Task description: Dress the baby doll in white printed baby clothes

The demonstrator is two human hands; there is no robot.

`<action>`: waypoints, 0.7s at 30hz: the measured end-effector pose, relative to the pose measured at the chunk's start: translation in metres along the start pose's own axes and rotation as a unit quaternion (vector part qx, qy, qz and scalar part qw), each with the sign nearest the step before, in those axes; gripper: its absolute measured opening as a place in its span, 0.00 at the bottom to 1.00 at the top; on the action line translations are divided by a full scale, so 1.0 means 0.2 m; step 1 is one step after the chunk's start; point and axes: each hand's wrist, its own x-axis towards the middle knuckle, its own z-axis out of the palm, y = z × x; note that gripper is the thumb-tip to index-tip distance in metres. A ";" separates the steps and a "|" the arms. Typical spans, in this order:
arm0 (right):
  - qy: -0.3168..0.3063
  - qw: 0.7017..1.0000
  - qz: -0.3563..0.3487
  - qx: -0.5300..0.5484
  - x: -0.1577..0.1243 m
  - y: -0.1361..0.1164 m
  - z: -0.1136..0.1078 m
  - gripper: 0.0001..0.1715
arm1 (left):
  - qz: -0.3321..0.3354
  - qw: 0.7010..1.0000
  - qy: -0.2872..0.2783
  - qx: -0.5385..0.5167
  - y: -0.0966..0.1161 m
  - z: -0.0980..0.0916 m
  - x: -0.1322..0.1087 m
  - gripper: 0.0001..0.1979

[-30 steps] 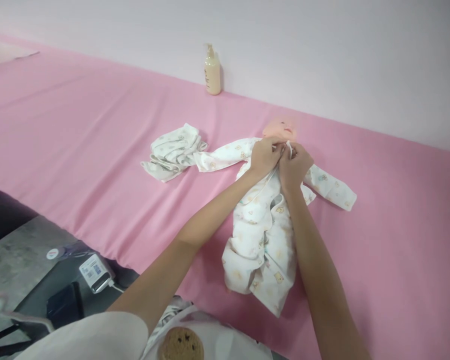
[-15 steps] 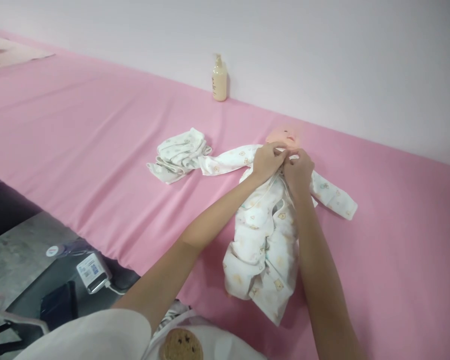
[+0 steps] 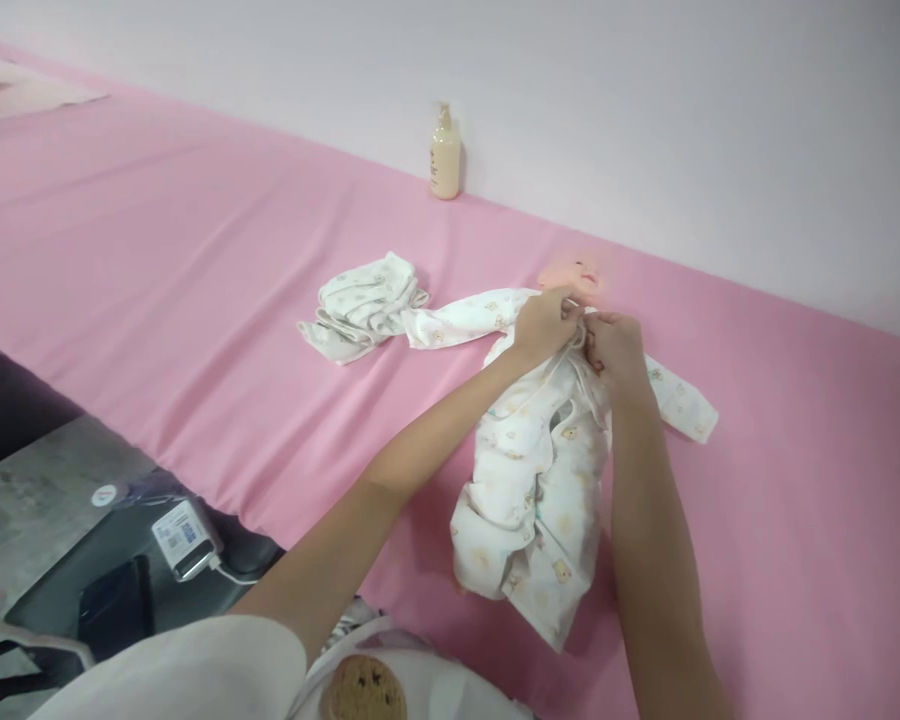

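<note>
A baby doll [image 3: 570,275] lies on its back, dressed in a white baby romper [image 3: 506,450] with a small bear print. At the romper's neckline, just below the doll's chin, my left hand [image 3: 546,322] pinches the cloth. Close beside it, my right hand [image 3: 616,348] has its fingers closed on the front edge near the collar. A thin cloth tie shows between the two hands, but which fingers grip it is hidden. The romper's sleeves stretch out to both sides, and its front hangs partly parted lower down.
A crumpled printed cloth [image 3: 367,305] touches the left sleeve's end. Against the wall stands a cream pump bottle [image 3: 445,160]. The pink sheet [image 3: 217,250] covers the table. Below its edge, a white device [image 3: 186,540] with a cable rests on a dark seat [image 3: 52,590].
My right hand has shifted slightly right, widening the gap between my hands at the neckline. My left hand stays at the collar, and the tie between them shows more clearly.
</note>
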 end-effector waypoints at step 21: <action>-0.014 0.817 -0.099 -0.567 -0.27 -0.22 0.02 0.15 | 0.038 0.944 -0.237 0.227 0.29 -0.30 -0.10 0.14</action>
